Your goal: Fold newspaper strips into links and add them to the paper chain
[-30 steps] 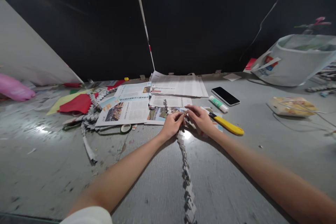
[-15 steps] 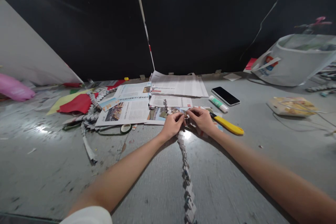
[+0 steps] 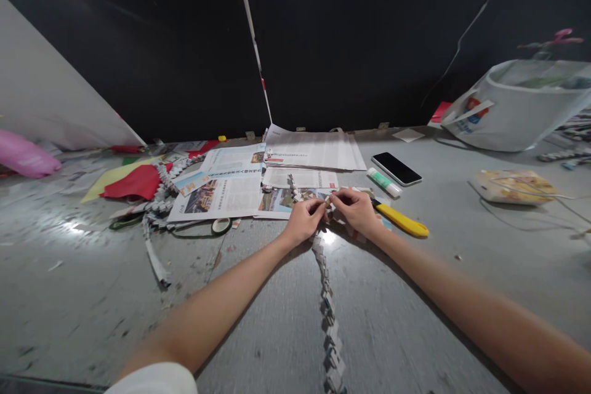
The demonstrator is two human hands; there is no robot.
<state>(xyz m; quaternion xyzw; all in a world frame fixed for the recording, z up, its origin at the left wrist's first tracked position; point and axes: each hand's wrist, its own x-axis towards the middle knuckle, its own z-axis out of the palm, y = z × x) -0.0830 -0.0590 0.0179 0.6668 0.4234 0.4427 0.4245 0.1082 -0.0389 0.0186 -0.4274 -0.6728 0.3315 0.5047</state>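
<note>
My left hand point(image 3: 305, 220) and my right hand point(image 3: 356, 212) are closed, fingertips nearly meeting above the grey table. Between them they pinch a small folded strip of paper point(image 3: 327, 209). A long folded-paper chain point(image 3: 329, 308) runs from just under my left fingers down toward the bottom of the view; whether it joins the pinched strip is hidden. Newspaper sheets point(image 3: 231, 188) lie behind and left of my hands. Beside my right hand rests a yellow-handled cutter point(image 3: 401, 220), its front end partly hidden.
A glue stick point(image 3: 384, 183) and a phone point(image 3: 398, 168) lie right of the newspapers. Further right are a wrapped packet point(image 3: 514, 188) and a white bag point(image 3: 521, 111). At left are red paper point(image 3: 132, 183), more paper chain point(image 3: 161, 197) and a tape roll point(image 3: 221, 226).
The small strip between my fingertips has turned slightly and looks narrower. My right hand has shifted very little; the chain and the other objects stay in place.
</note>
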